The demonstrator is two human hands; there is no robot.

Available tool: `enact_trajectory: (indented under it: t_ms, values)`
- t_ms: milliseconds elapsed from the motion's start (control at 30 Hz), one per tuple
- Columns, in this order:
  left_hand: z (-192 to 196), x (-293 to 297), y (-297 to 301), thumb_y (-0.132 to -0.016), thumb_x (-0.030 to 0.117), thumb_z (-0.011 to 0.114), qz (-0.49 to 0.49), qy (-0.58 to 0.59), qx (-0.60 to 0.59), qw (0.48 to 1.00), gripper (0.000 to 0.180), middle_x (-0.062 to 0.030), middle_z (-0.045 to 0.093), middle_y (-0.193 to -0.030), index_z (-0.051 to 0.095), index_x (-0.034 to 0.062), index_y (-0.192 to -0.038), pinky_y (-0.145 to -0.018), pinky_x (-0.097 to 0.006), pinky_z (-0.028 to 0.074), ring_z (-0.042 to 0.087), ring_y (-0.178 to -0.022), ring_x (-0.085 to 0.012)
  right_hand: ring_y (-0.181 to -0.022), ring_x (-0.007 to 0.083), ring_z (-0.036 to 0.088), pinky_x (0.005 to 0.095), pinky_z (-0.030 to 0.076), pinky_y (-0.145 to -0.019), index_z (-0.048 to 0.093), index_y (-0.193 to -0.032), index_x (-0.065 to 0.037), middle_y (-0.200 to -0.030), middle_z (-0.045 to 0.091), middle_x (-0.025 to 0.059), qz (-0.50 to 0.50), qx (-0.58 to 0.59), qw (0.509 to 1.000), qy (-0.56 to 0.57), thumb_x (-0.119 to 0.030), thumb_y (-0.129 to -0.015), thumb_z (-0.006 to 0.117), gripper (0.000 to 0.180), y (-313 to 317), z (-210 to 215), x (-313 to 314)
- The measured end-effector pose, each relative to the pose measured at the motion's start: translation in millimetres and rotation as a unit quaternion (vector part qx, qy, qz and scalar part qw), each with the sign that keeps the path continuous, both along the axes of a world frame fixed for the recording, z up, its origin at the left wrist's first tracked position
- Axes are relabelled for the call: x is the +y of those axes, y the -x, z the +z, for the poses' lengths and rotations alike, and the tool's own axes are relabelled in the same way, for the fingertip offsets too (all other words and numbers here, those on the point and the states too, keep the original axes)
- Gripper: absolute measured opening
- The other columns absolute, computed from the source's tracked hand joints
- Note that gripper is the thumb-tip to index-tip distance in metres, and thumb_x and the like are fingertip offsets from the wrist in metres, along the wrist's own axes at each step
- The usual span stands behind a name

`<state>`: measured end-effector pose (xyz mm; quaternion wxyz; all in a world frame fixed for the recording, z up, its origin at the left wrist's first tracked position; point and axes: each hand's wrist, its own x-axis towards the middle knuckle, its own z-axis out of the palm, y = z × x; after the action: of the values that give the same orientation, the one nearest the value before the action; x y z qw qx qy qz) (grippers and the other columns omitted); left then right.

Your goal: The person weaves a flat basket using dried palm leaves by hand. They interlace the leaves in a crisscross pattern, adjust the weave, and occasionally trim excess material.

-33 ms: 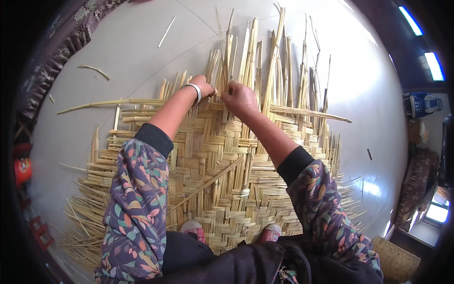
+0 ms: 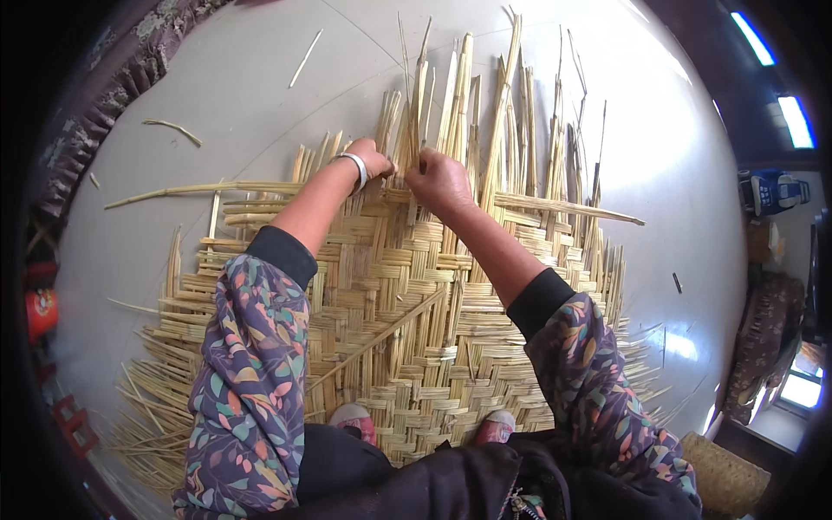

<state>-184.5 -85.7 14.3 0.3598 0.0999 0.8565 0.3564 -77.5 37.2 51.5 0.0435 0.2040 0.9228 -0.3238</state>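
A woven mat of pale split reed strips [image 2: 416, 299] spreads over the floor beneath me, its loose ends sticking out at the sides and far edge. Along that far edge lies a long crosswise reed [image 2: 572, 205], passing under my hands. My right hand [image 2: 440, 180] is closed round upright reed strips [image 2: 419, 95] that rise from the weave. Just left of it, my left hand [image 2: 371, 159], with a silver bangle at the wrist, has its fingers bent in at the base of neighbouring strips. What its fingertips grip is hidden.
Loose reed scraps [image 2: 305, 59] lie on the pale floor [image 2: 251, 95]. Both my shoes [image 2: 496, 426] stand on the mat's near part. Ruffled fabric [image 2: 130, 78] hangs at the far left, and a rolled woven piece [image 2: 726, 472] lies at the lower right.
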Motion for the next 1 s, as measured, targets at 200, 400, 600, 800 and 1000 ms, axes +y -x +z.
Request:
enact_trajectory:
  t_ms: [200,400,600,800,1000]
  values:
    - [-18,-7,-6,-0.07,0.017,0.074,0.053,-0.063,0.014,0.996,0.03,-0.0066,0.064,-0.081,0.06,0.0015,-0.092,-0.065,-0.03,0.048,0.059,-0.071,-0.0147,-0.078,0.0335,0.063,0.0424,0.049,-0.073,0.059,-0.083,-0.004,-0.079,0.064,0.0178,-0.021,-0.019,0.999,0.027,-0.023,-0.077,0.061,0.02,2,-10,1]
    - [-12,-25,-15,-0.075,0.019,0.075,0.076,-0.253,-0.123,0.957,0.03,-0.0028,0.065,-0.085,0.062,0.0062,-0.099,-0.07,-0.027,0.049,0.059,-0.073,-0.0104,-0.077,0.0292,0.064,0.0396,0.049,-0.072,0.066,-0.094,-0.011,-0.08,0.066,0.0134,0.044,-0.039,0.998,0.029,-0.03,-0.081,0.059,0.024,4,-13,6]
    - [-11,-35,-19,-0.079,0.013,0.07,0.119,-0.4,-0.191,0.889,0.026,0.0033,0.062,-0.09,0.062,0.0082,-0.104,-0.068,-0.022,0.045,0.054,-0.079,-0.0053,-0.076,0.0254,0.064,0.0369,0.049,-0.073,0.068,-0.098,-0.016,-0.081,0.067,0.0106,0.116,-0.069,0.989,0.056,-0.036,-0.085,0.055,0.027,5,-15,9]
    - [-19,-45,-30,-0.082,0.007,0.064,0.281,-0.329,-0.039,0.901,0.02,0.0064,0.058,-0.078,0.065,0.0098,-0.102,-0.057,-0.019,0.043,0.051,-0.065,-0.0019,-0.078,0.0261,0.063,0.0371,0.049,-0.074,0.067,-0.097,-0.012,-0.085,0.066,0.0116,0.141,-0.096,0.985,0.035,-0.032,-0.084,0.056,0.026,8,-22,13]
    - [-14,-48,-55,-0.08,0.012,0.065,0.276,-0.081,0.194,0.938,0.016,-0.0006,0.067,-0.073,0.071,0.0109,-0.095,-0.058,-0.023,0.049,0.058,-0.061,-0.0041,-0.092,0.0288,0.06,0.0371,0.047,-0.084,0.065,-0.101,-0.01,-0.1,0.063,0.0107,0.099,-0.003,0.992,0.072,-0.015,-0.084,0.055,0.02,-1,-40,16]
